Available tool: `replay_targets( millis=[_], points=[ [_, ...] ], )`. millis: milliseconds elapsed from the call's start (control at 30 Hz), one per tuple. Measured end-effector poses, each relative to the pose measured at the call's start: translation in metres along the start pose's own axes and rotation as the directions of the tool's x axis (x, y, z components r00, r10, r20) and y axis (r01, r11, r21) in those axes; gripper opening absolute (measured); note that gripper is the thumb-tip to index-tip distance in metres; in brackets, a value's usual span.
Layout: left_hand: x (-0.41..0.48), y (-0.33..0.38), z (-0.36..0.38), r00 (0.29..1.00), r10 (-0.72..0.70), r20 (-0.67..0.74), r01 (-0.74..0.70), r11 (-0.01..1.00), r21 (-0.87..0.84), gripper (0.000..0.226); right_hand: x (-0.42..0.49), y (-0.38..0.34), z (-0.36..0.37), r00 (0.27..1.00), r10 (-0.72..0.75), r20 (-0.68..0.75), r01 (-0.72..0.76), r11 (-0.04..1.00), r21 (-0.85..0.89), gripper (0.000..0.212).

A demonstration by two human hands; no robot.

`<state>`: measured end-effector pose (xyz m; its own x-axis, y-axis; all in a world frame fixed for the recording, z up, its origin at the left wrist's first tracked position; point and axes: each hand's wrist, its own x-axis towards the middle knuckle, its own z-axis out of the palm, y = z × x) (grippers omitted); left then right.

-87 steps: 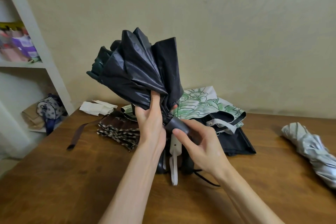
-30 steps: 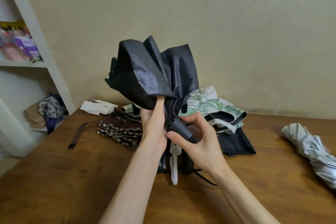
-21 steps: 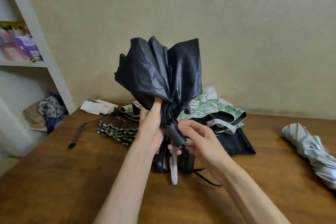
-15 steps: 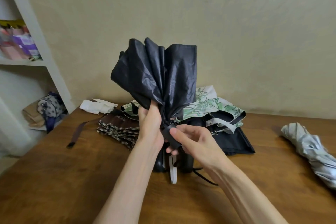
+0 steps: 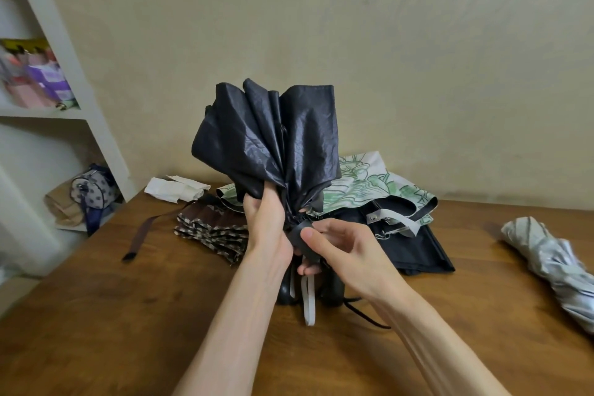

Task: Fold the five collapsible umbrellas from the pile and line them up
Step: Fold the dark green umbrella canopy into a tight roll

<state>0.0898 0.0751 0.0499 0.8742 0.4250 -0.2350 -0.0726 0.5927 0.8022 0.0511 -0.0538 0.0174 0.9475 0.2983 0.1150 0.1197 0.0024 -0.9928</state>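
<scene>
Black umbrella (image 5: 270,141) held upright over the bench (image 5: 128,315): my left hand (image 5: 265,230) grips its gathered cloth, fingers (image 5: 334,226) of my right hand (image 5: 347,251) pinch its strap (image 5: 302,243).

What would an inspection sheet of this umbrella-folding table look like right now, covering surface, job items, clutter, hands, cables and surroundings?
Surface: brown wooden table, glossy grain.
Job's things: black fabric umbrella held upright, canopy gathered but loose; rolled-up silver umbrella lying apart at the right; brown patterned umbrella, green-and-white printed umbrella and dark navy umbrella piled behind the hands.
Clutter: folded white sheet at the far left, cloth or paper unclear.
Grippers: left hand grips the black canopy's gathered base; right hand pinches its black closure strap.
Cables: thin black cord on the table by the right wrist, perhaps a wrist loop.
Surroundings: beige wall; white shelf unit holding a spotted bag.
</scene>
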Motion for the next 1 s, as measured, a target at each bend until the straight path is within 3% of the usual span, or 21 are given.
replay_targets(
  millis=[133, 300, 433, 633, 767, 833, 900, 1000],
  points=[
    [0.002, -0.002, -0.001, 1.0, -0.017, -0.021, 0.016, 1.0, -0.013, 0.031, 0.002, 0.003, -0.002, 1.0, -0.002, 0.015, 0.002, 1.0, -0.025, 0.032],
    [0.007, -0.008, -0.002, 0.998, -0.063, -0.023, 0.063, 0.998, -0.002, 0.042, 0.002, 0.004, -0.006, 0.999, 0.025, 0.03, -0.023, 0.998, -0.063, 0.033],
    [0.006, -0.011, 0.0, 0.994, -0.101, -0.033, 0.1, 0.995, -0.018, 0.029, 0.003, 0.003, -0.009, 0.997, 0.072, 0.035, -0.07, 0.996, -0.053, 0.036],
    [0.032, 0.012, -0.019, 0.993, -0.02, -0.116, -0.002, 0.982, -0.187, 0.045, -0.01, 0.007, -0.005, 0.993, 0.11, 0.039, -0.112, 0.992, 0.063, 0.031],
    [0.027, 0.005, -0.017, 0.996, -0.049, -0.072, 0.035, 0.982, -0.188, 0.042, 0.002, 0.014, 0.007, 0.997, 0.061, -0.051, -0.062, 0.998, -0.009, 0.022],
    [0.027, 0.002, -0.014, 0.997, -0.033, -0.067, 0.021, 0.986, -0.163, 0.033, 0.001, 0.015, 0.009, 0.997, 0.012, -0.074, -0.021, 0.991, -0.129, 0.022],
    [0.026, 0.0, -0.011, 0.998, -0.02, -0.053, 0.012, 0.99, -0.143, 0.039, 0.0, 0.018, 0.012, 0.991, -0.086, -0.107, 0.052, 0.956, -0.289, 0.026],
    [0.023, -0.009, -0.009, 0.999, -0.021, -0.043, 0.017, 0.996, -0.082, 0.052, -0.002, 0.019, 0.02, 0.948, -0.246, -0.203, 0.155, 0.912, -0.379, 0.035]
  ],
)
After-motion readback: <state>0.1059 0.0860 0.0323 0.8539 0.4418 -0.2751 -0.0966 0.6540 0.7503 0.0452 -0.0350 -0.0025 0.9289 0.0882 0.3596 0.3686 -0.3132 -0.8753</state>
